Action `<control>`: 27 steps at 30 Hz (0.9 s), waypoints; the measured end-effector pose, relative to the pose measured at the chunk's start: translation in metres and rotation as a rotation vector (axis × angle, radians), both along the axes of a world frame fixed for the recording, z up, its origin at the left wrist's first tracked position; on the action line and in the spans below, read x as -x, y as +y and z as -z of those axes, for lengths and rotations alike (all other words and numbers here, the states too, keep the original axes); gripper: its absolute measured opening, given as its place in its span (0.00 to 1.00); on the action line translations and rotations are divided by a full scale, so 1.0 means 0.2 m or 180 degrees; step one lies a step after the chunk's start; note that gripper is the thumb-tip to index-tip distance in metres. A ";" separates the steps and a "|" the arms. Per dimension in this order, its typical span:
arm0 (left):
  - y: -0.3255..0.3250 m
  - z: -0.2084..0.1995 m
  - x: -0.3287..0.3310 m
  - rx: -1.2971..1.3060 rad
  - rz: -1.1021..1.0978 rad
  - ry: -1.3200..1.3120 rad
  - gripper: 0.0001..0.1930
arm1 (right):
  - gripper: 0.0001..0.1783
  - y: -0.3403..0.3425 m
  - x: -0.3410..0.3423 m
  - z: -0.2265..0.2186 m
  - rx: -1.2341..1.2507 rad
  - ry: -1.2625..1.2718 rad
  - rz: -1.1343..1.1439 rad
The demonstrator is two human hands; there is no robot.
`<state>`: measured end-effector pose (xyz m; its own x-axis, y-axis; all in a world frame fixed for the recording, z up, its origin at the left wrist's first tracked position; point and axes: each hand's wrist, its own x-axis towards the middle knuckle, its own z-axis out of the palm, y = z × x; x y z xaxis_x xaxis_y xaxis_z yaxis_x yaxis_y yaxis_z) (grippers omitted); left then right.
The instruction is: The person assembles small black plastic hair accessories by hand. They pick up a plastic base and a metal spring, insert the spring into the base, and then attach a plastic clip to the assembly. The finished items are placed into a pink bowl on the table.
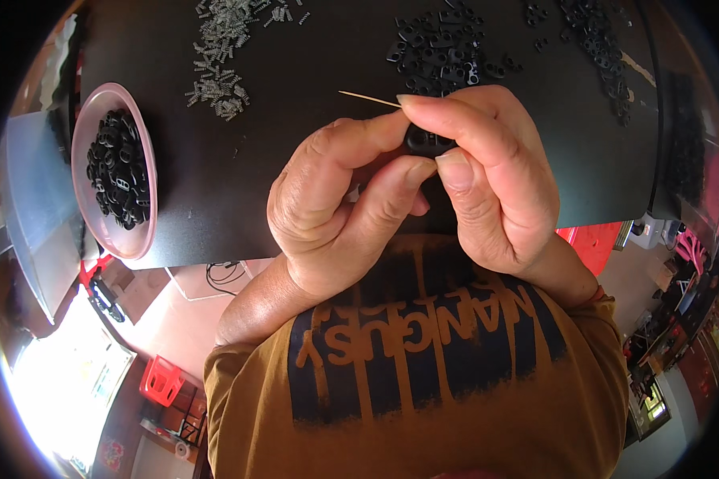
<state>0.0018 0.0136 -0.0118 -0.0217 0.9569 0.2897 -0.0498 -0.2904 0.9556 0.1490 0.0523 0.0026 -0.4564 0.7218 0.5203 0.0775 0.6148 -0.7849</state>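
Close in front of my chest, both hands meet around a small black plastic piece (pixel 430 142), rounded and shaped like a cord lock. My left hand (pixel 339 180) pinches its left side between thumb and forefinger. On the other side, my right hand (pixel 491 172) grips it with the thumb below and the forefinger above. A thin wooden stick like a toothpick (pixel 367 98) juts out leftward from under my right forefinger's tip. Fingers cover much of the black piece, and the stick's other end is hidden.
A pink bowl (pixel 82 172) of black plastic pieces (pixel 120 172) stands at the left of the dark table (pixel 208 184). Small metal springs (pixel 220 48) lie in a heap beyond my left hand. More black parts (pixel 435 52) are piled past my hands, others (pixel 599 48) at far right.
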 end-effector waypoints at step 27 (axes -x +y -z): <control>-0.03 -0.10 0.07 0.1307 0.0524 -0.1271 0.12 | 0.20 -0.01 0.03 -0.03 -0.0262 -0.0289 -0.0062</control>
